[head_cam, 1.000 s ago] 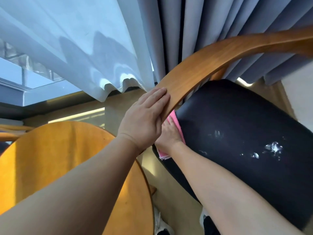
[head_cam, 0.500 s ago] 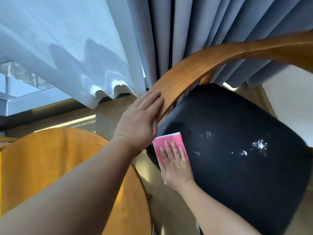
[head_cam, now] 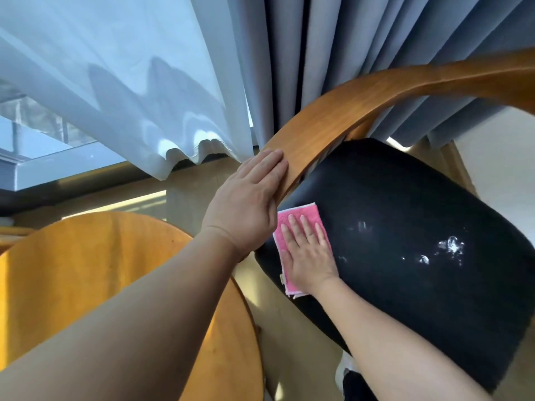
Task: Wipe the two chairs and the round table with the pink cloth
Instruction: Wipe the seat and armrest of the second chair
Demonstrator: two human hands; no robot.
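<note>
Chair seat (head_cam: 405,299): R hand (head_cam: 311,256) flat on pink cloth (head_cam: 302,212)

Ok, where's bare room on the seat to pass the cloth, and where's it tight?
Free: the stretch of black seat between the white smears and its near edge. Tight: the seat's left corner, where left hand, backrest, pink cloth and right hand crowd.

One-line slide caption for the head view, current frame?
Right hand presses the pink cloth flat on the black chair seat; left hand rests on the curved wooden backrest.
</note>
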